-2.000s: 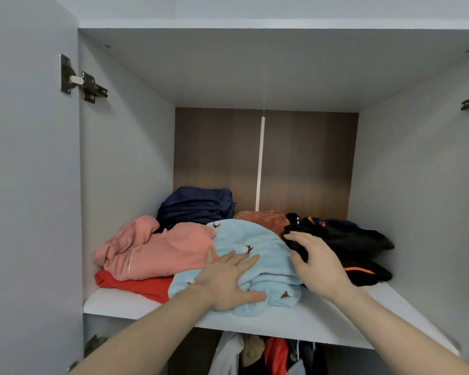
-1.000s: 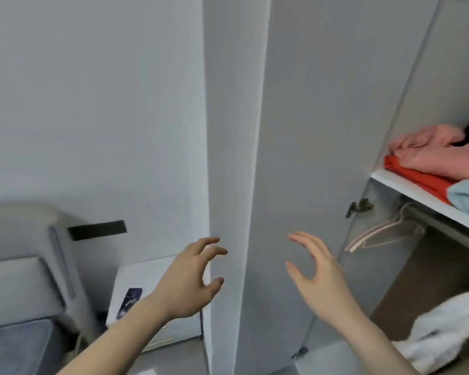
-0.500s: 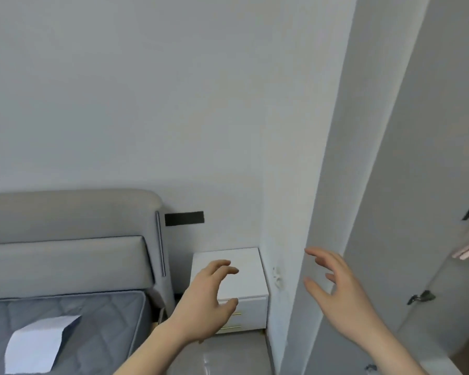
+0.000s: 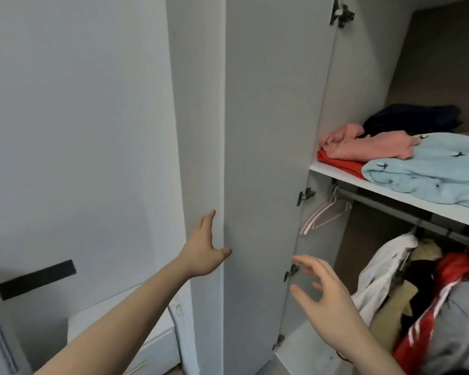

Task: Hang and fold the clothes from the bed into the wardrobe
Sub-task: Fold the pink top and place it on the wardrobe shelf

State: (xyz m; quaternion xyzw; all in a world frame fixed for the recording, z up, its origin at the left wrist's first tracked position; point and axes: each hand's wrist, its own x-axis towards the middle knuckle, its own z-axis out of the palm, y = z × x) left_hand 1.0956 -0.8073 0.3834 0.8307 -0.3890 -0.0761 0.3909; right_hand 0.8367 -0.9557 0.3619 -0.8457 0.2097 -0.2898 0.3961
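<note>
Site: home bedroom | Evidence: open wardrobe [image 4: 268, 131] at right, folded clothes on shelf [image 4: 390, 194], garments on hanging rail [image 4: 406, 215] | white nightstand [image 4: 114, 331] lower left | plain grey wall [image 4: 79, 104]

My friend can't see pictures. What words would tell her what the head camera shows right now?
A person's left hand holds the edge of an open grey wardrobe door, while the right hand hangs open in front of the wardrobe. Inside, folded clothes lie on a white shelf, and more clothes hang from a rail below.
</note>
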